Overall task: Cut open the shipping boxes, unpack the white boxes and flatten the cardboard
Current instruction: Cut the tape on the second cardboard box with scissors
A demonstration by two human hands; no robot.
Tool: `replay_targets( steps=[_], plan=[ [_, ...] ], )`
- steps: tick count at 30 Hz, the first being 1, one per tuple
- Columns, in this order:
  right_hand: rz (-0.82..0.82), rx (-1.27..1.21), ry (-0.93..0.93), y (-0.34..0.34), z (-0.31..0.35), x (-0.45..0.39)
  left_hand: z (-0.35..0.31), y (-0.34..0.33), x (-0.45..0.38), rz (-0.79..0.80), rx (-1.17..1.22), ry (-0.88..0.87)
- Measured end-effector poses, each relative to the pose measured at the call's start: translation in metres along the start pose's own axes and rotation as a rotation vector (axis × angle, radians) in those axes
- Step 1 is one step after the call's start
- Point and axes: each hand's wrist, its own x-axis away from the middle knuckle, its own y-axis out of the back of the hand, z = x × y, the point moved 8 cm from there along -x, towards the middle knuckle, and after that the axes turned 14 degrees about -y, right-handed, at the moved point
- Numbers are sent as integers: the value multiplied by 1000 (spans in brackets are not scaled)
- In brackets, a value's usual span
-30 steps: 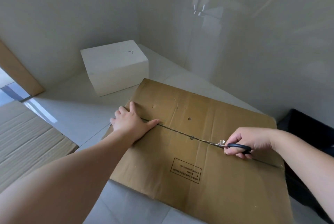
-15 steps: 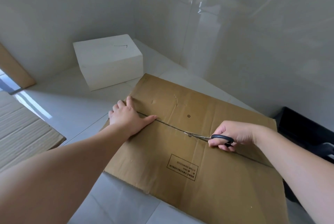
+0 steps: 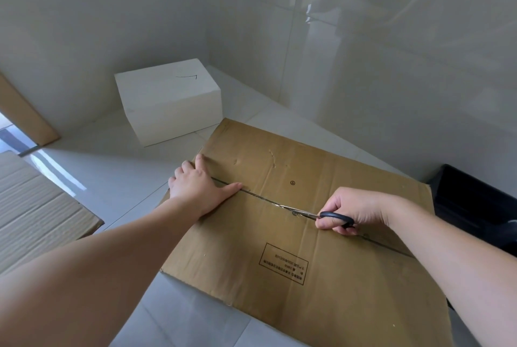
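A brown shipping box [image 3: 321,276] fills the middle of the floor, its top seam running from left to lower right. My left hand [image 3: 197,185] presses flat on the box's far left end, thumb lying along the seam. My right hand [image 3: 355,211] grips black-handled scissors [image 3: 321,215], whose blades lie in the seam and point toward my left hand. A white box [image 3: 167,100] stands on the floor behind, near the wall corner.
Flattened cardboard [image 3: 36,212] lies at the left edge. A black container [image 3: 475,204] sits at the right beside the shipping box. Glossy tiled walls [image 3: 363,53] close off the back and right. A wooden door edge [image 3: 25,114] leans at the far left.
My right hand has slid the scissors along the seam toward my left hand. My left hand has stayed pressed on the box.
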Motion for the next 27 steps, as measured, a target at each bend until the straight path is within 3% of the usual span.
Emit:
replay_targets(
  steps=[27],
  plan=[
    [58, -37, 41, -8, 37, -15, 9, 6, 1, -73, 118, -33]
  ],
)
